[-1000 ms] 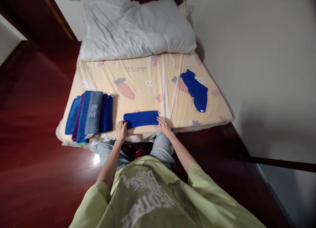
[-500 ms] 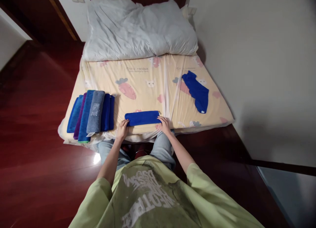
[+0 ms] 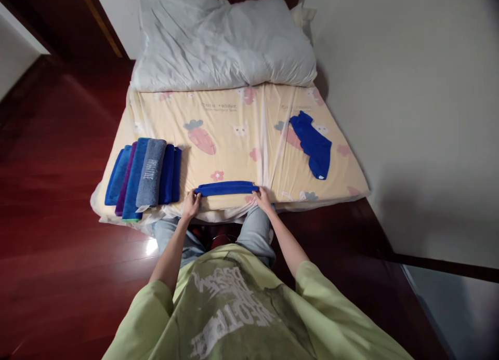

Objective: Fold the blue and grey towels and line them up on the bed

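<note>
A person in a light green T-shirt [image 3: 241, 308] is standing at the foot of a bed [image 3: 234, 116] and leaning over its near edge. A folded blue towel [image 3: 226, 188], a long narrow strip, is lying crosswise on the carrot-print sheet right at that edge. The left hand [image 3: 191, 204] is gripping the strip's left end and the right hand [image 3: 263, 199] its right end. The fingers [image 3: 194, 195] of both hands are pinching down on the cloth rather than spreading wide. The towel is looking soft, light and limp, so it would probably sag in the middle if raised by its ends, and its layers could slide apart. The safest hold seems to be at the ends, with every layer pinched together. Near the left hand, but not touching it, a row of folded towels [image 3: 144, 175] is lying overlapped in blues and purple, with a grey towel [image 3: 151, 171] on top. This row is the nearest thing crowding the strip. Further up the bed on the right, well apart, a loose blue towel [image 3: 312, 144] is lying crumpled. A white duvet [image 3: 222, 43] is heaping at the head. A pale wall [image 3: 409, 90] is running close along the right, and dark red wooden floor [image 3: 50, 157] is showing on the left.
</note>
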{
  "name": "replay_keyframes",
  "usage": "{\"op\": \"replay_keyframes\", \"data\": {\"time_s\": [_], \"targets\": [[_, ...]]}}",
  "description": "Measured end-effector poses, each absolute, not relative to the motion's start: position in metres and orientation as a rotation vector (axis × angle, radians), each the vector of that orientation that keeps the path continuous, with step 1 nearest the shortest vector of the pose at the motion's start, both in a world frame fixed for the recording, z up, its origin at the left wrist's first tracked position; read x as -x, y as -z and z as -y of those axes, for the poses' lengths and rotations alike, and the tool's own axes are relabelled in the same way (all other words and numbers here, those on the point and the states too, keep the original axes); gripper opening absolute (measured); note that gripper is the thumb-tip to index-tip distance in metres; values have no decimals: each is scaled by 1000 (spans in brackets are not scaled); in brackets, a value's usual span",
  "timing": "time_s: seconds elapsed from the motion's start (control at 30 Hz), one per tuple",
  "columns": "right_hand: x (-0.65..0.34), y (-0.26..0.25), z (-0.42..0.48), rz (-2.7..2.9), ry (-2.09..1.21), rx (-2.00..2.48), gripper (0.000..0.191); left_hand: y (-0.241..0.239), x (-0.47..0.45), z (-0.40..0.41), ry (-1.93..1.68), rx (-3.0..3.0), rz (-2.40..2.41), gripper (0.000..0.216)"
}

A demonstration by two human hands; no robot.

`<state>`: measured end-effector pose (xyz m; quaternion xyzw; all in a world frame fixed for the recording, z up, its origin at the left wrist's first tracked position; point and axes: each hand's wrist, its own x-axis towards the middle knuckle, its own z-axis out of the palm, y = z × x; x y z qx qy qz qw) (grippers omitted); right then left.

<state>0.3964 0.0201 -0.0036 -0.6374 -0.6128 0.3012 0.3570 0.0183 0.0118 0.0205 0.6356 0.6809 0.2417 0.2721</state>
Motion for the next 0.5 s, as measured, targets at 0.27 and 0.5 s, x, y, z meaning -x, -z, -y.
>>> {"op": "replay_keyframes", "data": {"time_s": [0.27,0.5], "targets": [[-393,3,-36,1569,-720,1802,28,-27,-24,-31,-536,-1652,-1990,32],[-390,-4,-52,1543,-767,1865,25,-30,-31,-47,-479,-1644,-2063,41]]}}
